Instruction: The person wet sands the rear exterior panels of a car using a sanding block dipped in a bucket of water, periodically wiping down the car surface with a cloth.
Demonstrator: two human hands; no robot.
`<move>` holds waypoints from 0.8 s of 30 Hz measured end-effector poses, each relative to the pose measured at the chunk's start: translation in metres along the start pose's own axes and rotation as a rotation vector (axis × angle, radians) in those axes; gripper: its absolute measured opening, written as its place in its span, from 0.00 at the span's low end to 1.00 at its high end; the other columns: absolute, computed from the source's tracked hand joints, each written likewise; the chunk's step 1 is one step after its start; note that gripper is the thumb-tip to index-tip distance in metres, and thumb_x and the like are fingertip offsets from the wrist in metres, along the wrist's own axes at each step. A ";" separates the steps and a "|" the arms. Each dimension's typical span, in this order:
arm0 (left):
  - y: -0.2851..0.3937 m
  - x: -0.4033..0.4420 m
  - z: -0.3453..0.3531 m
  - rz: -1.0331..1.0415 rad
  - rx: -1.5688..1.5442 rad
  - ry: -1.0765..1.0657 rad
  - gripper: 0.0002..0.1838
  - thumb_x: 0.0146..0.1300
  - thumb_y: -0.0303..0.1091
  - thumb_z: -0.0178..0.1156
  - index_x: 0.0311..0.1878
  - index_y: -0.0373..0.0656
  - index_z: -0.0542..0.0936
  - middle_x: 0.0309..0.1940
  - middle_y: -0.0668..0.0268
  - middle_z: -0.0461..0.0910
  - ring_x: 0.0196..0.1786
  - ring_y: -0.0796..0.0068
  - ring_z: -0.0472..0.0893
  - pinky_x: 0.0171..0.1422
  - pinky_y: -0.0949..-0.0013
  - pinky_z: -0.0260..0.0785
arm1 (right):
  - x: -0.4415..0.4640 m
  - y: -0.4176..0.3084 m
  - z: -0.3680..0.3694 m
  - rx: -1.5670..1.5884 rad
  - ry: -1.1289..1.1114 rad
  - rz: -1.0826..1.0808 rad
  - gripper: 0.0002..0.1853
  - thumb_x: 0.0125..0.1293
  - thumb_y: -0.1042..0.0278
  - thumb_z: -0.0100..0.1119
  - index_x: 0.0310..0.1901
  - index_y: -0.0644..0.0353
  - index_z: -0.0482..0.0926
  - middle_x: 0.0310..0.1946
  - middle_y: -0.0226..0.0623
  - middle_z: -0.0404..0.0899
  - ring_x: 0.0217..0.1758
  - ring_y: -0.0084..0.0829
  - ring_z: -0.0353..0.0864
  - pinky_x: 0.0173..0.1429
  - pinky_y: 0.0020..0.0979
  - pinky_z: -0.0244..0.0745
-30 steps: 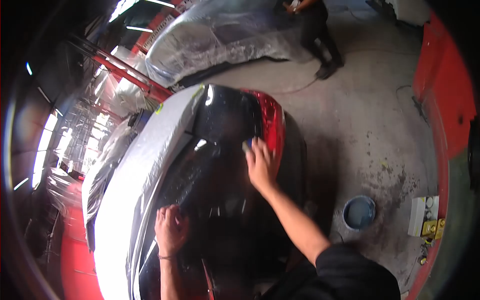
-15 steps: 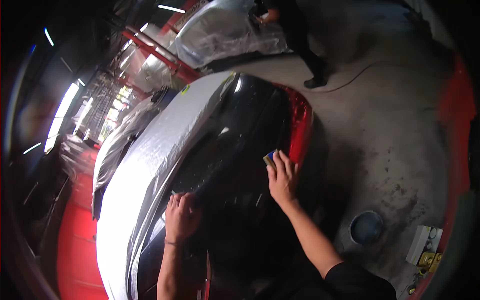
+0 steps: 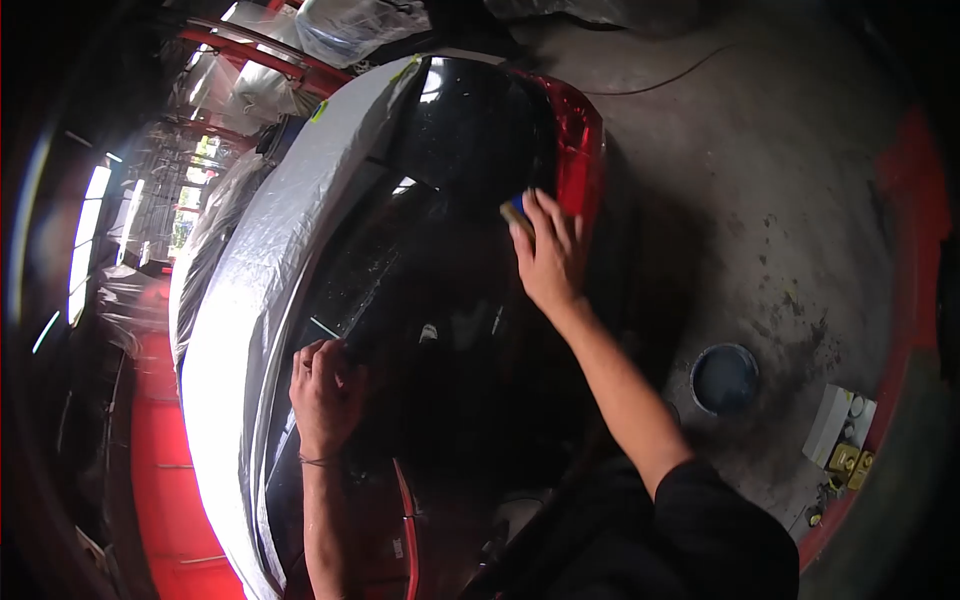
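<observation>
My right hand point(image 3: 548, 252) grips a small sanding block point(image 3: 516, 214), blue on one side and tan on the other, against the dark car panel point(image 3: 460, 240) beside the red tail light point(image 3: 574, 140). On the left, my left hand point(image 3: 326, 392) has its fingers curled on the dark rear surface, near the edge of the silver masking sheet point(image 3: 240, 300). Whatever is under its fingers is hidden. A thin band is around the left wrist.
A bucket of cloudy liquid point(image 3: 725, 379) stands on the concrete floor point(image 3: 700, 160) at the right, near a white box point(image 3: 826, 426) and yellow containers point(image 3: 850, 464). A hose point(image 3: 665, 84) crosses the floor at the top. Plastic-wrapped shapes point(image 3: 360, 28) are at the upper left.
The view has shifted, and the person in dark clothes is out of it. My right hand keeps the block on the panel near the tail light. My left hand stays curled near the sheet's edge.
</observation>
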State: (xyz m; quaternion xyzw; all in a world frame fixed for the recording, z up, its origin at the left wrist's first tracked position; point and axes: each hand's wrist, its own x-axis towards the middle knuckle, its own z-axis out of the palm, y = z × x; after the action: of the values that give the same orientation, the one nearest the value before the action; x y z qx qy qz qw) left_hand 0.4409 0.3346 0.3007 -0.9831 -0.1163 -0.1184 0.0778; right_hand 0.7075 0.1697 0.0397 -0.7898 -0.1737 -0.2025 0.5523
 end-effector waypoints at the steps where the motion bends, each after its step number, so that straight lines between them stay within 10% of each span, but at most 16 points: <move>1: -0.001 0.001 0.000 -0.002 -0.001 -0.003 0.26 0.62 0.27 0.78 0.64 0.42 0.85 0.58 0.54 0.88 0.59 0.46 0.87 0.63 0.48 0.82 | 0.028 0.011 0.007 -0.035 0.028 -0.004 0.27 0.82 0.57 0.72 0.77 0.56 0.83 0.75 0.41 0.84 0.76 0.47 0.85 0.81 0.55 0.73; 6: -0.002 -0.001 -0.003 0.008 0.005 -0.008 0.25 0.63 0.28 0.79 0.63 0.42 0.85 0.58 0.53 0.88 0.59 0.46 0.87 0.62 0.47 0.82 | 0.124 0.054 0.044 -0.126 0.110 -0.011 0.22 0.84 0.55 0.68 0.71 0.57 0.87 0.69 0.43 0.89 0.74 0.48 0.86 0.81 0.55 0.73; 11: -0.004 0.000 -0.001 0.012 0.016 0.015 0.24 0.64 0.32 0.80 0.62 0.42 0.85 0.57 0.54 0.87 0.58 0.46 0.87 0.61 0.47 0.81 | -0.040 -0.032 -0.004 0.058 0.010 -0.102 0.32 0.73 0.66 0.81 0.78 0.53 0.86 0.77 0.40 0.84 0.77 0.49 0.84 0.81 0.55 0.72; 19: -0.004 0.001 -0.003 0.015 0.022 0.005 0.25 0.64 0.31 0.80 0.63 0.42 0.85 0.56 0.54 0.87 0.56 0.46 0.86 0.60 0.47 0.82 | 0.086 0.009 0.031 -0.199 0.004 0.036 0.23 0.84 0.55 0.68 0.76 0.43 0.87 0.81 0.28 0.81 0.71 0.54 0.80 0.74 0.65 0.75; 24: -0.003 0.002 -0.002 0.048 0.031 0.024 0.26 0.63 0.30 0.79 0.64 0.42 0.85 0.56 0.54 0.87 0.56 0.46 0.87 0.60 0.47 0.82 | 0.048 -0.018 0.025 -0.143 -0.098 -0.203 0.26 0.76 0.56 0.76 0.74 0.38 0.88 0.78 0.22 0.81 0.71 0.46 0.78 0.73 0.59 0.69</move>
State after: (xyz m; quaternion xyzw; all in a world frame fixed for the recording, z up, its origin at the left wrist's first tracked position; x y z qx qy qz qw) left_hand 0.4418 0.3375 0.3036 -0.9827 -0.0937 -0.1267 0.0970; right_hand 0.7434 0.2018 0.0710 -0.8145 -0.2644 -0.2305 0.4621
